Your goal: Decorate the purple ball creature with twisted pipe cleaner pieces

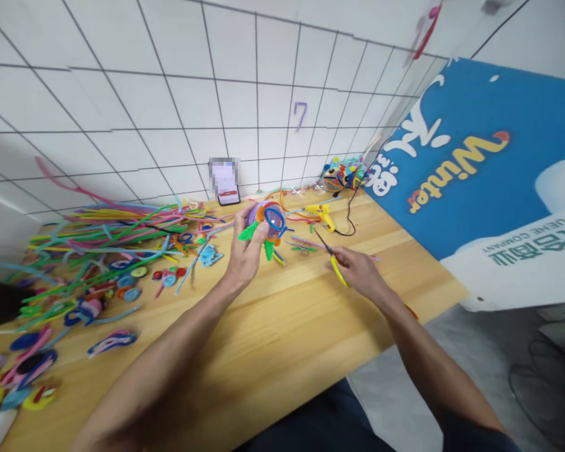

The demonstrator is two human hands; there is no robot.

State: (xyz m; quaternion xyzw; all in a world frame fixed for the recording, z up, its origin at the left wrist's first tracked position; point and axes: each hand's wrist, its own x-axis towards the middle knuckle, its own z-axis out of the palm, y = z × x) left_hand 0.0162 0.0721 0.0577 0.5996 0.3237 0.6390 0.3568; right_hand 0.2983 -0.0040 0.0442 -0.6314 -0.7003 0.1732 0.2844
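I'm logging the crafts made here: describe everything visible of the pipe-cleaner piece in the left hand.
The pipe-cleaner piece is a round ball of wound purple wire, with an orange ring and a blue loop on its front around a pale centre. Green pointed bits stick out at its lower left and underside. The left hand grips it from below, above the wooden table; the scissors in the right hand are clear of it.
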